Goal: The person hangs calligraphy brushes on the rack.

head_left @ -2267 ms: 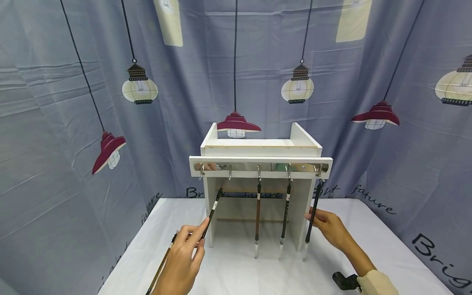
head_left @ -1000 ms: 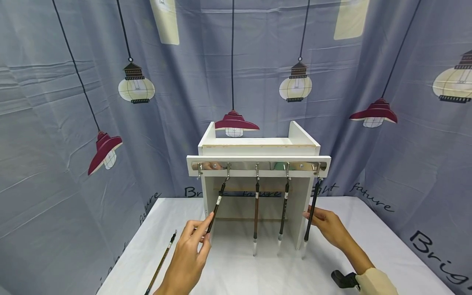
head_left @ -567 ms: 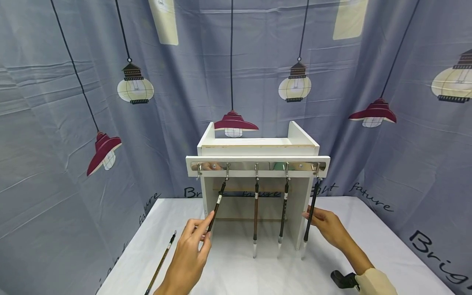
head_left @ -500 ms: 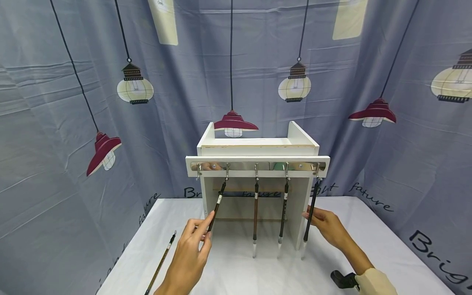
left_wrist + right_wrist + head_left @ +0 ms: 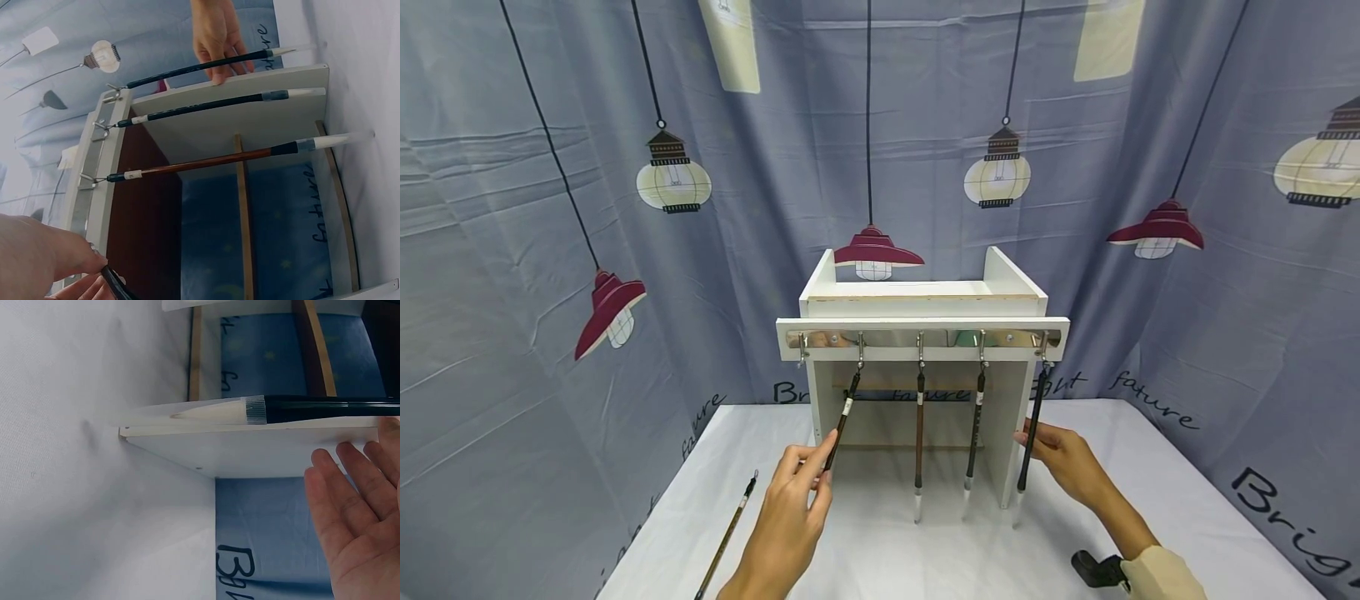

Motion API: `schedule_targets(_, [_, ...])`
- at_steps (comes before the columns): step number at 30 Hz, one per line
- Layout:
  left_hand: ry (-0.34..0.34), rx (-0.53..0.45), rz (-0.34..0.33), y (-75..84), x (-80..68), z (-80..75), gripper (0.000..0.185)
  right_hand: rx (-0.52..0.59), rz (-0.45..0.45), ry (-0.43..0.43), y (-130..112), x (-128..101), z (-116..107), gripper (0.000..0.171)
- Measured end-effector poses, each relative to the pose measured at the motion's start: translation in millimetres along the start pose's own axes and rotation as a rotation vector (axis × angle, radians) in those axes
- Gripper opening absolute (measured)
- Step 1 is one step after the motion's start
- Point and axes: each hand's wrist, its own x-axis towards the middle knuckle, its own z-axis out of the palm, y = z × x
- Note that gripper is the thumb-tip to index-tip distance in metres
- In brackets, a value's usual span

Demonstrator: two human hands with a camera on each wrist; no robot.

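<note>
In the head view, my left hand (image 5: 786, 517) pinches the lower part of a dark calligraphy brush (image 5: 846, 412). It tilts, and its top loop is at the second hook (image 5: 861, 348) from the left on the white rail (image 5: 891, 353). On the hooks to the right hang a brown brush (image 5: 920, 433), a black brush (image 5: 976, 429) and another black brush (image 5: 1034, 425). My right hand (image 5: 1070, 462) touches the shelf's right side panel (image 5: 262, 447), behind the rightmost brush; its fingers lie fairly straight in the right wrist view. The held brush's lower end is hidden.
The white shelf unit (image 5: 925, 307) stands on a white-covered table (image 5: 880, 558). Another brush (image 5: 727, 533) lies on the table to the left. The leftmost hook (image 5: 802, 348) carries no brush. A curtain (image 5: 775, 208) surrounds the table.
My left hand has moved slightly right and brought the held brush's loop up to the second hook. It has stayed nearly still over the last second. My right hand stays at the side panel.
</note>
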Motion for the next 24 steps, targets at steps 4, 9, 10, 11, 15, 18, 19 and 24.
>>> schedule_targets(4, [-0.021,-0.002,-0.024,-1.2,0.0,2.2,0.061,-0.006,0.000,-0.004,1,0,0,0.061])
schedule_targets(9, [-0.015,0.007,-0.020,-4.6,-0.3,8.0,0.060,-0.013,0.008,-0.002,0,0,0,0.062])
schedule_targets(10, [-0.014,0.011,-0.019,-5.6,-0.5,9.4,0.060,-0.014,0.011,-0.003,-1,-1,0,0.062])
schedule_targets(11, [-0.011,0.016,-0.018,-6.6,-0.6,10.8,0.059,-0.015,0.014,-0.003,-1,-1,0,0.062])
schedule_targets(15, [-0.006,0.035,-0.026,-10.7,-1.2,16.3,0.058,-0.017,0.022,-0.007,-1,-1,0,0.063])
schedule_targets(18, [-0.016,0.039,-0.040,-13.4,-2.0,19.9,0.057,-0.017,0.020,-0.006,-1,-1,0,0.063])
schedule_targets(19, [-0.019,0.038,-0.047,-14.1,-2.5,21.0,0.057,-0.017,0.019,-0.005,-1,-1,0,0.063])
schedule_targets(24, [-0.020,0.043,-0.059,-17.4,-4.5,27.0,0.056,-0.023,0.024,-0.005,-1,0,0,0.063])
